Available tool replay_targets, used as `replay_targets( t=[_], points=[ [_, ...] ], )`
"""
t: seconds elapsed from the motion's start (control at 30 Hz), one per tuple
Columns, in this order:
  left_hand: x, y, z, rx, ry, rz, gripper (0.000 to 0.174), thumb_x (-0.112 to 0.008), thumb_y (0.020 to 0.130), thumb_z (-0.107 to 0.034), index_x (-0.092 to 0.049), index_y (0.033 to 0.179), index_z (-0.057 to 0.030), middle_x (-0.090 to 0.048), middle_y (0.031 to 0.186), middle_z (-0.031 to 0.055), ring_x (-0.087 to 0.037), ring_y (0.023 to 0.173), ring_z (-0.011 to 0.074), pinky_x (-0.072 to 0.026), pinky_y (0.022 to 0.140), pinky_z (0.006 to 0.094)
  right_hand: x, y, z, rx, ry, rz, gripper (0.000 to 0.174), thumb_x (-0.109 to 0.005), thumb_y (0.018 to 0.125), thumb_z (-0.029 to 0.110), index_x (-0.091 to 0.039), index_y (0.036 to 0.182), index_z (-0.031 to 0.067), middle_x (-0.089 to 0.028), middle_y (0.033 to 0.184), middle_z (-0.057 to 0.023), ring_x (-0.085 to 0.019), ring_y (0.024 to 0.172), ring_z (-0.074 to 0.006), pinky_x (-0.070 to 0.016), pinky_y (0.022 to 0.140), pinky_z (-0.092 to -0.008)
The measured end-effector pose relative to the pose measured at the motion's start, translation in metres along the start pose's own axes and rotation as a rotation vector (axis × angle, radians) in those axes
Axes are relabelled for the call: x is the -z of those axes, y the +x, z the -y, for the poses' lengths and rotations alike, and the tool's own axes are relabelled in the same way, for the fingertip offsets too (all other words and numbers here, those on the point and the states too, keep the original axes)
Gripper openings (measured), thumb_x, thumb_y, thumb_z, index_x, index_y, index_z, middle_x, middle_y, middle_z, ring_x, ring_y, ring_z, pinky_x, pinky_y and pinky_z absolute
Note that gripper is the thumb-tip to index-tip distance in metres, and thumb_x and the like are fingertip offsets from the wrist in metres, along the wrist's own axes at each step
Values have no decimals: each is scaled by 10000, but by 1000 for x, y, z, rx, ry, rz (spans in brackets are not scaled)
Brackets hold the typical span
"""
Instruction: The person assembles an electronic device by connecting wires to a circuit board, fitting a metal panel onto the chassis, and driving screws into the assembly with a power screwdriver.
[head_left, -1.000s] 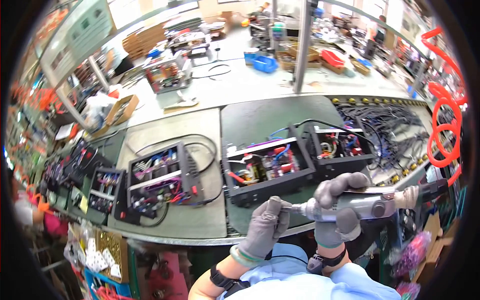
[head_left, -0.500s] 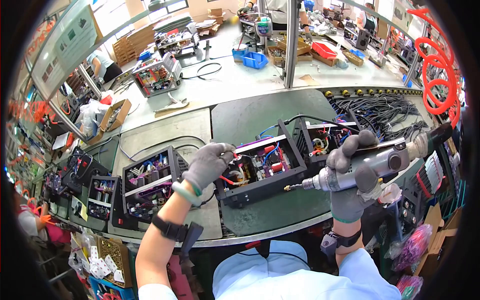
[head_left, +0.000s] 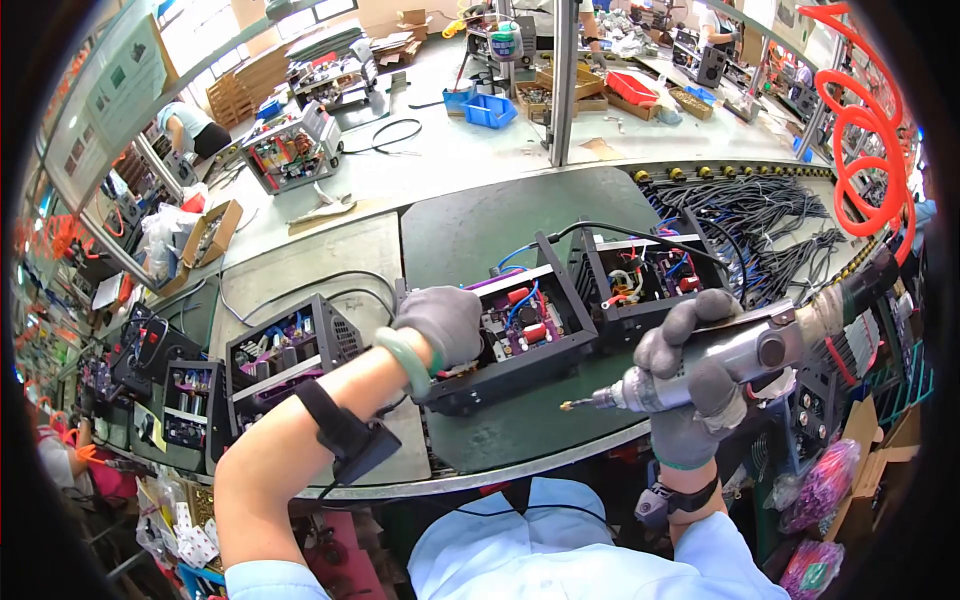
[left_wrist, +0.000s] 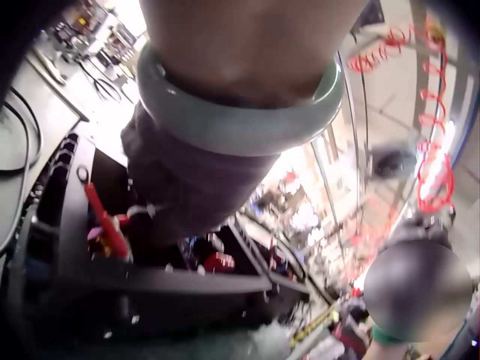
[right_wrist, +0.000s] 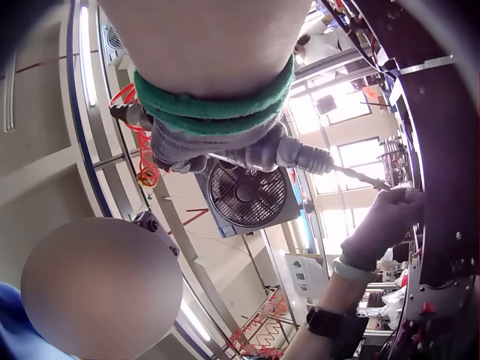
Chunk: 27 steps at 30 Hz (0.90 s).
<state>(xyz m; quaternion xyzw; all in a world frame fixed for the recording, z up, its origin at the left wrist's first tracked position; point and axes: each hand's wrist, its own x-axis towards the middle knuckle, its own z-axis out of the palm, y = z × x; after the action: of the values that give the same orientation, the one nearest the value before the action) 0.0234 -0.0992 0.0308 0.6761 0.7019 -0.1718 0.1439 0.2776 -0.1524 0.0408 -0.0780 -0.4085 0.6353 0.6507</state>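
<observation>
My gloved left hand point(head_left: 443, 325) reaches into the left end of the black open-topped chassis point(head_left: 500, 372); its fingertips are hidden inside. In the left wrist view, a red lead with a ring terminal point(left_wrist: 106, 225) stands up beside the left glove point(left_wrist: 187, 187). My right hand point(head_left: 692, 372) grips a silver power driver point(head_left: 745, 352) with its fingers wrapped around the body. The driver's bit point(head_left: 578, 404) points left, in front of the chassis and apart from it. Red capacitors point(head_left: 535, 332) and blue wires show inside the chassis.
Another open chassis point(head_left: 640, 312) stands to the right, and one point(head_left: 290, 352) to the left. Black cables point(head_left: 750, 215) lie at the back right. A metal post point(head_left: 564, 90) rises behind the mats, and a coiled red hose point(head_left: 862, 150) hangs at the right.
My left hand came away from the driver's tip, moved left to the chassis, and has now dropped lower into its left end. The right hand still holds the driver, its bit now exposed.
</observation>
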Motion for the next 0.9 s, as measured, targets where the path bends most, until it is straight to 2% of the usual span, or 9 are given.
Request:
replay_targets(
  t=[0.1, 0.23, 0.33, 0.47, 0.57, 0.6, 0.63, 0.73, 0.9],
  points=[
    [-43, 2, -11, -58, 187, -426, 173, -658, 820, -115, -744, 932, -16, -712, 881, 176, -728, 811, 345, -572, 679, 429, 4, 3, -7, 10, 9, 67, 618, -840, 821, 152, -533, 1351, 65, -650, 1111, -120, -686, 897, -205, -582, 706, -365],
    [-55, -15, 9, -98, 121, -534, 174, -694, 854, -176, -734, 941, -31, -703, 900, 158, -722, 834, 321, -564, 684, 429, 6, 4, -8, -75, 57, 87, 571, -819, 841, 138, -548, 1339, 66, -654, 1111, -122, -693, 914, -210, -594, 703, -343],
    [-49, -37, 18, -83, -423, -753, 301, -766, 830, -373, -730, 906, -84, -701, 921, 126, -705, 847, 279, -552, 734, 396, 16, 15, -13, -58, 2, 125, 575, -822, 841, 160, -551, 1341, 79, -656, 1103, -115, -688, 912, -199, -618, 705, -363],
    [-48, -54, 23, 58, -274, -577, 392, -765, 812, -451, -735, 892, -68, -675, 866, 120, -698, 817, 291, -544, 715, 403, 14, 37, -17, -118, 85, 131, 571, -818, 842, 152, -542, 1339, 102, -638, 1132, -81, -671, 916, -180, -602, 666, -322],
    [-66, -45, 16, 94, -90, -628, 441, -739, 819, -500, -736, 876, -63, -665, 889, 139, -693, 810, 306, -543, 713, 418, 10, 50, -26, -89, 69, 137, 537, -789, 869, 119, -522, 1335, 90, -639, 1135, -74, -666, 909, -170, -583, 720, -307],
    [-63, -38, 17, 71, -197, -624, 474, -711, 832, -536, -741, 877, -65, -661, 932, 160, -686, 816, 328, -541, 711, 432, 10, 58, -35, 7, 23, 158, 507, -782, 871, 94, -536, 1313, 69, -647, 1119, -83, -669, 901, -171, -577, 742, -305],
    [-64, -30, 16, 88, -205, -641, 461, -705, 844, -528, -742, 869, -69, -659, 937, 165, -685, 818, 340, -540, 704, 443, 15, 64, -42, -28, 5, 152, 542, -776, 869, 194, -535, 1345, 100, -635, 1146, -77, -644, 894, -162, -565, 702, -329],
    [-65, -22, 14, 65, -183, -675, 440, -694, 864, -509, -742, 851, -71, -671, 909, 160, -691, 808, 337, -542, 697, 446, 10, 78, -59, 45, -94, 159, 500, -773, 870, 163, -541, 1305, 76, -633, 1085, -65, -650, 882, -142, -572, 709, -292],
    [-54, -33, 9, 132, -18, -437, 434, -681, 882, -495, -740, 830, -69, -692, 880, 145, -713, 808, 321, -551, 700, 443, 1, 85, -72, -19, -68, 142, 447, -764, 873, 116, -548, 1262, 75, -636, 1065, -65, -660, 863, -132, -573, 710, -256]
  ],
)
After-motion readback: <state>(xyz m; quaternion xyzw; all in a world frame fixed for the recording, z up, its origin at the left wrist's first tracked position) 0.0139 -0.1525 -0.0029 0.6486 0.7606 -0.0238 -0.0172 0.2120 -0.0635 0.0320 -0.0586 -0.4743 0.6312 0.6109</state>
